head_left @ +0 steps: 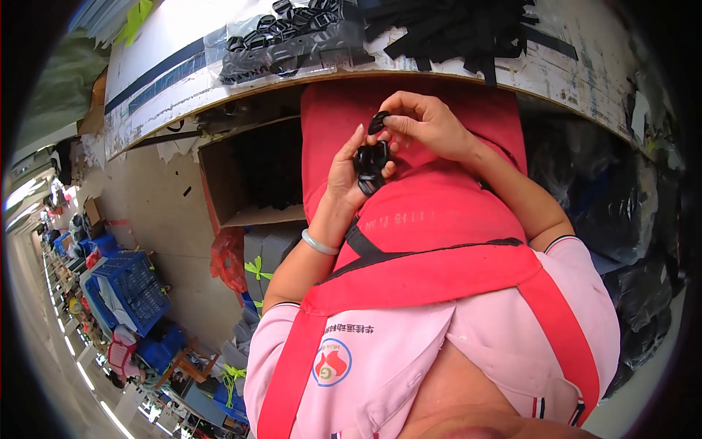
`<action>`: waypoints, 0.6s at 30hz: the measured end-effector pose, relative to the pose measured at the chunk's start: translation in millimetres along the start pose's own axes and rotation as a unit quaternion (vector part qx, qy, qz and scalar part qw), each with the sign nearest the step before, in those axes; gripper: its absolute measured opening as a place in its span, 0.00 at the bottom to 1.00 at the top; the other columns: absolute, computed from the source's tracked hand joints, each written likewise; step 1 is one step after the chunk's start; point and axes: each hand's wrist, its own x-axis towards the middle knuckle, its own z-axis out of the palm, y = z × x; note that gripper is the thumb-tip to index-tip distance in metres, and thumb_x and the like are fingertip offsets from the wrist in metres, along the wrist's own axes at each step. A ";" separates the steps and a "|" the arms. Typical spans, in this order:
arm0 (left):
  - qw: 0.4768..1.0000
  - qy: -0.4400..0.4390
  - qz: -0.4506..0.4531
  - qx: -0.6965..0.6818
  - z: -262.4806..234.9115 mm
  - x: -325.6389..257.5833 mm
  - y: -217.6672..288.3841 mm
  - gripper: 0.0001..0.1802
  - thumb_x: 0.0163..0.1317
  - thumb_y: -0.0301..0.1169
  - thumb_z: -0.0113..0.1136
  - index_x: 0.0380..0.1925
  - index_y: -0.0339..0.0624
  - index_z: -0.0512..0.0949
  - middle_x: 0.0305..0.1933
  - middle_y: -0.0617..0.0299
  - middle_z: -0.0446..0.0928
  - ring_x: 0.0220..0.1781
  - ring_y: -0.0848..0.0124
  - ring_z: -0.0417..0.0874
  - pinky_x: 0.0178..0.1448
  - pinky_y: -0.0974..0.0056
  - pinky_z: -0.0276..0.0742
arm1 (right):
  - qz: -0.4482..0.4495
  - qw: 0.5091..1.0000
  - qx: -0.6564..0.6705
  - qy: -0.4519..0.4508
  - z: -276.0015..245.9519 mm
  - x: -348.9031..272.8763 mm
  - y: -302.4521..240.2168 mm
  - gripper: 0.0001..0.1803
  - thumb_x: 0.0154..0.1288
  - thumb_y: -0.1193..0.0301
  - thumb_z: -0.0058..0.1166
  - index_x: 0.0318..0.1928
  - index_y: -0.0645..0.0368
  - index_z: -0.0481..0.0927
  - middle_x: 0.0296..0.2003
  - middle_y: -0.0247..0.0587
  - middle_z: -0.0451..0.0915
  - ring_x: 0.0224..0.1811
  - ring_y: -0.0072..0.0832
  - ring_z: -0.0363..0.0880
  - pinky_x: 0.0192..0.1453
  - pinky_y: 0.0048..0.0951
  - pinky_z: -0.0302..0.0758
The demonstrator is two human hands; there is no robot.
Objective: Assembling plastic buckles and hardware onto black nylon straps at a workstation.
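Over the red apron point(417, 212) on my lap, both my hands work close together. Cupped palm up, my left hand point(346, 170) holds several black plastic buckles point(371, 162), its fingers curled round them. Just above and to the right, my right hand point(431, 126) pinches one black plastic buckle point(378, 123) between thumb and fingertips. That piece is held above the left fingers; whether it touches the others I cannot tell. On the table beyond lies a clear plastic bag point(292, 62) with many more black buckles in and on it.
A pile of black webbing straps point(461, 33) lies on the worn white table point(175, 95), some hanging over its edge. Below stands an open cardboard box point(256, 217) with dark contents. Black plastic bags point(607, 212) are at the right. A blue crate point(135, 289) stands farther left.
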 end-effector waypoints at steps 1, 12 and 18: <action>0.999 -0.011 -0.026 -0.041 -2.1 -0.3 -1.7 0.19 0.72 0.45 0.49 0.42 0.40 0.79 0.43 0.56 0.80 0.43 0.61 0.82 0.32 0.62 0.81 | -0.005 1.000 0.008 -0.011 -2.6 0.9 1.5 0.09 0.71 0.72 0.52 0.47 0.64 0.76 0.33 0.33 0.79 0.33 0.16 0.77 0.39 0.20 0.77; 0.986 -0.057 -0.074 0.141 -0.2 -5.6 -3.5 0.20 0.69 0.46 0.54 0.41 0.36 0.74 0.35 0.60 0.75 0.20 0.77 0.68 0.14 0.78 0.56 | -0.039 0.991 -0.032 -0.127 -13.6 -6.5 8.6 0.06 0.68 0.81 0.49 0.44 0.65 0.78 0.38 0.37 0.78 0.39 0.24 0.80 0.46 0.26 0.77; 0.994 -0.032 -0.002 -0.101 1.6 -6.0 -6.0 0.16 0.71 0.41 0.52 0.40 0.37 0.75 0.35 0.60 0.75 0.33 0.67 0.78 0.34 0.68 0.77 | -0.174 0.912 -0.352 0.117 -46.1 -5.0 -16.6 0.07 0.62 0.76 0.58 0.41 0.62 0.81 0.38 0.40 0.80 0.42 0.30 0.79 0.49 0.27 0.74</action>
